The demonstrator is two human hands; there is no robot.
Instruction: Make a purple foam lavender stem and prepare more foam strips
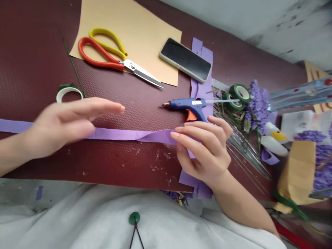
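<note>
A long purple strip runs across the dark red table, with a twist near its right end. My right hand pinches that end between thumb and fingers. Over the left part of the strip, my left hand is slightly blurred, its fingers stretched out and apart from the thumb, holding nothing. A blue glue gun with an orange trigger lies just beyond my right hand, its nozzle pointing left. More purple strips lie under the glue gun and my right hand.
Red-and-yellow-handled scissors lie on tan paper; a phone overlaps the paper. A tape roll and green stem are at left. Right: green tape rolls, wires, purple flowers and a wrapped bouquet.
</note>
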